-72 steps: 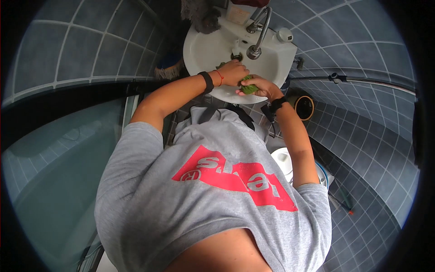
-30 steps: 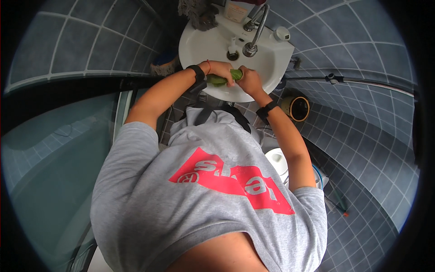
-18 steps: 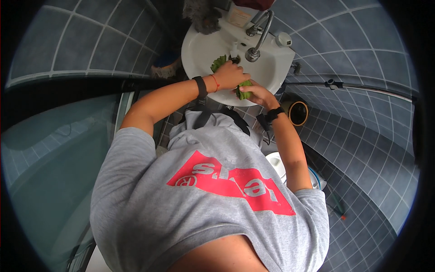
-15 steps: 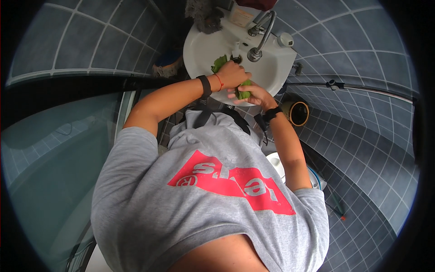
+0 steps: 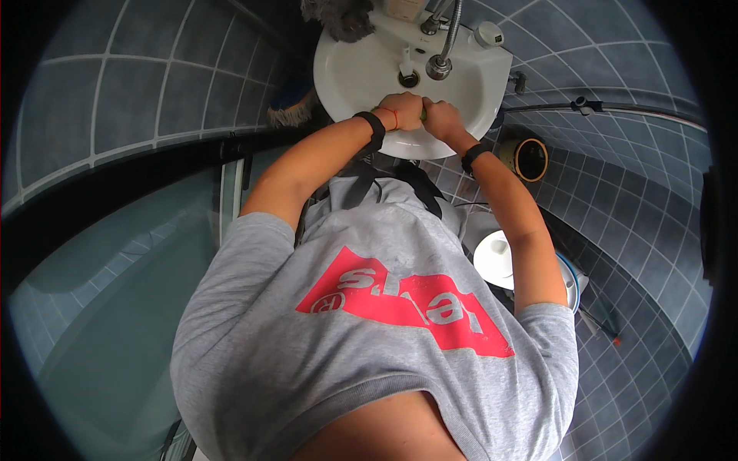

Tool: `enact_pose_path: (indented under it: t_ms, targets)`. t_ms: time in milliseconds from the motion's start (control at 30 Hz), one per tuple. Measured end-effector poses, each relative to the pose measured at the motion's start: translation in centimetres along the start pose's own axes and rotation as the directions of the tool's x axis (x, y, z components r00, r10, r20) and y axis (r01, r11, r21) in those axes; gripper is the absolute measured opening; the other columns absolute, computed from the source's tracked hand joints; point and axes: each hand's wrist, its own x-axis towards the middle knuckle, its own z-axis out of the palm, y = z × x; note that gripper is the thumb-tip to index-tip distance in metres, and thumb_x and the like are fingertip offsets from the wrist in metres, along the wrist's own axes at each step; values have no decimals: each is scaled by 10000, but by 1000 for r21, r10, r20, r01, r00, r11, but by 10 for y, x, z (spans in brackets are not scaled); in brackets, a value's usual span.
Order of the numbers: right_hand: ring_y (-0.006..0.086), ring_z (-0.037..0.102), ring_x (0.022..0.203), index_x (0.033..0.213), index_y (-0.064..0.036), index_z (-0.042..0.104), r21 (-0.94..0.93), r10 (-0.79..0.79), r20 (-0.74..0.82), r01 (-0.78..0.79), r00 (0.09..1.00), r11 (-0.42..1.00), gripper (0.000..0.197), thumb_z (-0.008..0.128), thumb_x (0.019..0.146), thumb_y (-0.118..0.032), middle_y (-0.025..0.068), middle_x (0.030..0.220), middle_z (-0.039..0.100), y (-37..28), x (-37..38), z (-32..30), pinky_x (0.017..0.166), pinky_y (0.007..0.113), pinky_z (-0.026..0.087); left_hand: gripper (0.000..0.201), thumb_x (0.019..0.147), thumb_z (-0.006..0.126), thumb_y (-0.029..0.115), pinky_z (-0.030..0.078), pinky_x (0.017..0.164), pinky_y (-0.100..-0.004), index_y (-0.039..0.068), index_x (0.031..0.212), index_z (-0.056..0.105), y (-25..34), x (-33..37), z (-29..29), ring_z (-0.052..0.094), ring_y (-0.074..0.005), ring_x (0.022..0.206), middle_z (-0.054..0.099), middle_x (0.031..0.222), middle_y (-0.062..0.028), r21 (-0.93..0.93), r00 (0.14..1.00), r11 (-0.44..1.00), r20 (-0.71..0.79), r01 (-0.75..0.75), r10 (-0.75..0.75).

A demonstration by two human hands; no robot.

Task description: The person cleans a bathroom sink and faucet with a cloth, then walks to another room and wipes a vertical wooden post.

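Note:
My left hand (image 5: 401,109) and my right hand (image 5: 442,119) are both closed in fists, side by side above the near part of the white sink (image 5: 336,80). A green cloth (image 5: 423,114) is gripped between them. Only a small bit of it shows in the gap; the fingers hide the rest. The metal faucet head (image 5: 439,67) hangs over the basin just beyond my hands. Behind my left hand lies the dark drain (image 5: 408,78).
A small white round container (image 5: 488,34) stands on the sink's right rim. Grey fluffy material (image 5: 347,21) hangs at its far left. A brownish jar (image 5: 530,160) and a white round lid (image 5: 494,260) are on my right. A metal rail (image 5: 634,113) runs along the right wall.
My hands have closed fully around the green cloth and drawn level with each other. Its loose end, visible earlier beyond my left hand, is now hidden. The whole view has shifted slightly.

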Motion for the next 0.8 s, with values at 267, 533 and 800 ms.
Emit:
enact_pose_path:
  t_ms: [267,533,800]
  targets:
    - [298,683,622,973,-151,534,-236,-301,-241,245,923,940,170,612,833,-208,79,751,663,9,-1,-10,532,403,532,238,696,712,115,466,585,-363,-55,859,681,-17,15,21,603,-256,626,638,687,-97,-696,955,663,275,276,-108]
    - [302,662,632,960,-143,538,-214,-325,-308,268,894,939,242,667,783,-247,64,734,616,-6,-3,-18,526,414,512,163,748,709,90,396,459,-322,42,687,565,-6,-11,-7,488,-159,476,510,596,-43,-819,857,257,508,512,-86]
    - [283,674,642,963,-151,551,-222,-298,-325,234,898,947,227,658,781,-235,65,746,627,-19,-2,-28,542,400,525,190,743,697,73,395,449,-334,37,661,529,-6,-25,-14,455,-161,452,466,567,-41,-889,895,105,447,445,-10]
